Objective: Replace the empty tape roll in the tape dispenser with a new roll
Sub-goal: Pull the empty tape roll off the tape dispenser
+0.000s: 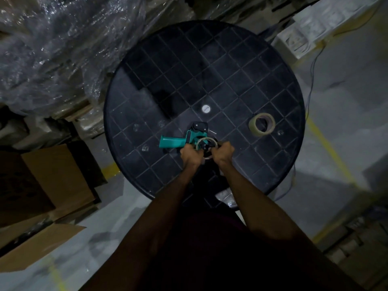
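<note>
Dispenser [189, 136] lies on bench [273, 164], near edge. My left hand [190, 153] and right hand [223, 152] both pinch empty core [206, 141] on hub. Core light, thin cardboard, crushable; I grip rim evenly. New roll [262, 124] well right, stiff, tacky

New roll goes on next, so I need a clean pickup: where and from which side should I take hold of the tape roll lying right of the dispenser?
The tape roll lies flat on the table, core hole facing up. Come straight down and pinch its ring wall, one finger inside the hole, thumb outside.
</note>
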Demonstrator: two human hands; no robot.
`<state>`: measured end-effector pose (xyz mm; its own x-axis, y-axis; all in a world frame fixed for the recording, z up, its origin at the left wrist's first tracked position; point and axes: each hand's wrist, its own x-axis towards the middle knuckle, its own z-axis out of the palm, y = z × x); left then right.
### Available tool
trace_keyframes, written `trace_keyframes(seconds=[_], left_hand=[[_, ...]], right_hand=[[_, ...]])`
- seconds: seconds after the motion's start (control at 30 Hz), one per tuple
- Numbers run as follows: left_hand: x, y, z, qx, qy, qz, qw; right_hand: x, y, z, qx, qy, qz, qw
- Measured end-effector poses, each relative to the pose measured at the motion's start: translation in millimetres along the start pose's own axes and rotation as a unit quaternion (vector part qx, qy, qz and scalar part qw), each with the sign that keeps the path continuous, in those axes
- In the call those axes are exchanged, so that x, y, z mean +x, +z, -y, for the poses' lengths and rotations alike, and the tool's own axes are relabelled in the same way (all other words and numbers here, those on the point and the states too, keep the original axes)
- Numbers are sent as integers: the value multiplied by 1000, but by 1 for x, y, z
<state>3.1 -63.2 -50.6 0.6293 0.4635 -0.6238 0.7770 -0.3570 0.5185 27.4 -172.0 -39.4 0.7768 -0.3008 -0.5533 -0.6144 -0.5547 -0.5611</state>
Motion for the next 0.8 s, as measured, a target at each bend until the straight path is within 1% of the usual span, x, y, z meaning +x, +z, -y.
trace_keyframes(seconds=[0.1, 0.23, 0.33, 0.4, 0.47, 0.57, 0.67, 0.8], left_hand=[[-9, -5, -6, 24, 13, -18, 999], [-9, -16, -6, 20, 67, 2, 998], [-7, -36, -9, -14, 109, 18, 994], [-6, -55, -10, -39, 117, 23, 992], [-2, -77, -6, -64, 111, 13, 992], [7, -108, 3, -93, 103, -9, 990], [20, -139, 11, -120, 98, -49, 987], [40, -174, 23, -141, 59, -94, 984]], right_hand=[[-5, -3, 0, -11, -18, -17, 1000], [-18, -6, 4, -2, -28, -19, 999], [-31, -8, 22, 20, -84, -24, 996], [-38, -7, 38, 36, -123, -3, 992], [-42, 0, 56, 47, -150, 33, 987], [-38, 26, 82, 19, -161, 68, 984], [-35, 63, 105, -11, -164, 88, 982], [-40, 105, 136, -22, -171, 106, 979]])
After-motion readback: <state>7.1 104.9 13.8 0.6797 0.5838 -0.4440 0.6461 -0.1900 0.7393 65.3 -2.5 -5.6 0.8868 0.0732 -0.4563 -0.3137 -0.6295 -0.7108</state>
